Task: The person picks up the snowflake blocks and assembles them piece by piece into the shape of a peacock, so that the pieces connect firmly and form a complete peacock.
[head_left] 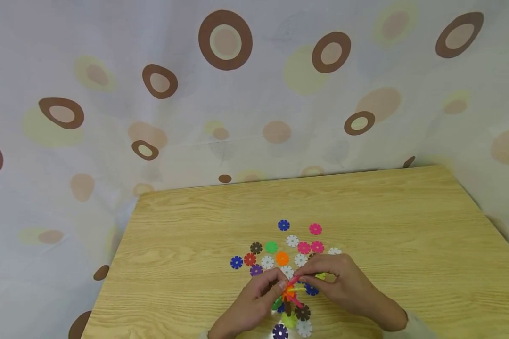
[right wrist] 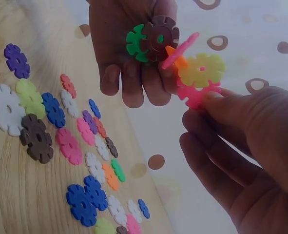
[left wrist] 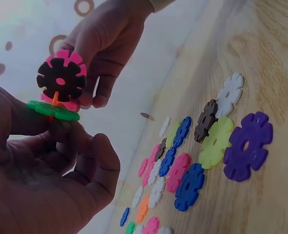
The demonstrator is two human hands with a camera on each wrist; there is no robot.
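Note:
Over the table, my left hand (head_left: 256,299) holds a cluster of interlocking plastic snowflake discs (head_left: 289,294). My right hand (head_left: 348,285) pinches a pink disc (right wrist: 196,95) between thumb and fingers at the cluster's near side in the right wrist view. Right beside that disc is a yellow disc (right wrist: 202,69). The cluster also has an orange disc (right wrist: 177,57), another pink disc (right wrist: 182,50), a brown disc (right wrist: 159,40) and a green disc (left wrist: 53,110). Fingertips of the left hand are close under the green one, and partly cover the orange disc.
Loose snowflake discs lie spread on the wooden table (head_left: 186,226) beneath and beyond the hands, among them a purple disc (left wrist: 248,146), a white disc (head_left: 304,328) and an orange disc (head_left: 282,258). A patterned curtain (head_left: 254,94) hangs behind the table's far edge.

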